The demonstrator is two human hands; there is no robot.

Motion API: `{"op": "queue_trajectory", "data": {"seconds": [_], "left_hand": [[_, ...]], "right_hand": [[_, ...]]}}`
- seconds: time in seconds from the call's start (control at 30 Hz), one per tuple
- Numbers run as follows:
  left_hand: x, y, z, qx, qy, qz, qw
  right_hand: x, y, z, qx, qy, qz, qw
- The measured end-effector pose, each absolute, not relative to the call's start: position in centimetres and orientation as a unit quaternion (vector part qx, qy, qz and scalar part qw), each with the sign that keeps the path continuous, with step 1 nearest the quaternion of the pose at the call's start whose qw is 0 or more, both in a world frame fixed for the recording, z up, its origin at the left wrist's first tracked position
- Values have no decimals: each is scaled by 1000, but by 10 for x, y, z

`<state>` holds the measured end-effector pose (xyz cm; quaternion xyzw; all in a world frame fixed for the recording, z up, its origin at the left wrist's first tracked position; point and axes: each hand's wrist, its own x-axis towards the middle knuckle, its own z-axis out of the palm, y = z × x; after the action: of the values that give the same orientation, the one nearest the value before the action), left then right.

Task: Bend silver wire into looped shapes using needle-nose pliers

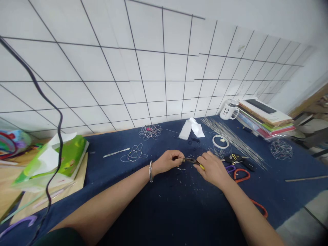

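My right hand (pixel 211 168) is closed around the yellow handle of a pair of pliers (pixel 190 160), whose dark jaws point left. My left hand (pixel 170 161) pinches something thin at the tip of the jaws; it looks like a piece of wire, but most of it is hidden by the fingers. Just right of the right hand lie a coil of thin wire (pixel 220 141) and a bunch of keys (pixel 234 158). Left of the left hand rests a looped wire shape (pixel 134 154), and behind it stands a fuller wire flower (pixel 150 132) with a pink spot.
Long straight wires (pixel 233 140) fan across the dark blue cloth (pixel 164 205). Red-handled scissors (pixel 241 175) lie at right. A mug (pixel 229 110) and stacked books (pixel 266 118) stand behind. A green tissue pack (pixel 56 160) sits left, with a black cable (pixel 60 136) hanging before it.
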<state>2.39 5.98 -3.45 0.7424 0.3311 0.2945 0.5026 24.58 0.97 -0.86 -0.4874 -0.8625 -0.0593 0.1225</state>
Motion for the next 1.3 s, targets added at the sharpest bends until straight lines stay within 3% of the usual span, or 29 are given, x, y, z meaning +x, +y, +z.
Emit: {"op": "queue_trajectory", "data": {"seconds": [0.63, 1.3], "left_hand": [[26, 58, -35, 758, 335, 292, 478], [19, 66, -38, 630, 233, 225, 706]], "right_hand": [[247, 12, -8, -489, -863, -44, 117], [246, 12, -7, -445, -887, -17, 123]]}}
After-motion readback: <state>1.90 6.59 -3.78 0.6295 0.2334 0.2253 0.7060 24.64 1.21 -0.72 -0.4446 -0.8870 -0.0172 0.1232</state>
